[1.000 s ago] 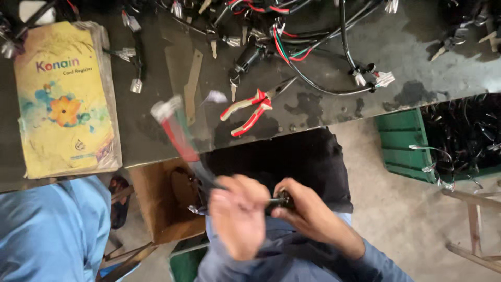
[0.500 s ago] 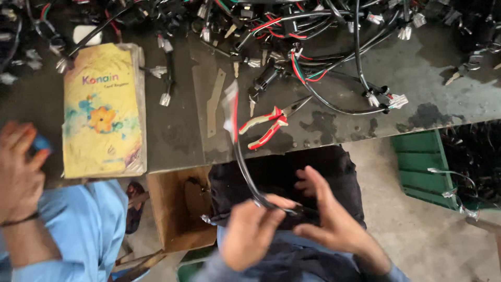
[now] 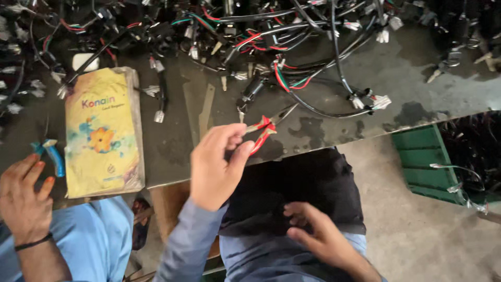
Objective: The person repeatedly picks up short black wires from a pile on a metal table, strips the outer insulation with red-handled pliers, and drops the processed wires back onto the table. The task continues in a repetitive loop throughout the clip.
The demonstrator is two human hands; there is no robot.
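Observation:
My left hand (image 3: 214, 167) reaches to the front edge of the dark workbench (image 3: 417, 89). Its thumb and fingers close on the handles of the red-handled pliers (image 3: 269, 125), whose jaws point away to the upper right. Fingers spread, my right hand (image 3: 313, 235) rests low on the black cloth (image 3: 302, 177) over my lap and holds nothing that I can see. A heap of black, red and green wire harnesses (image 3: 292, 31) with white connectors covers the back of the bench.
A yellow printed packet (image 3: 104, 133) lies on the bench at the left. A co-worker's hand (image 3: 23, 193) hovers beside a blue-handled tool (image 3: 52, 154). A green crate (image 3: 422, 156) of wires stands on the floor at the right, a cardboard box (image 3: 167, 203) under the bench.
Both hands have let go of the black wire they held over my lap. My left hand has moved up to the red pliers; my right hand has dropped onto the black cloth.

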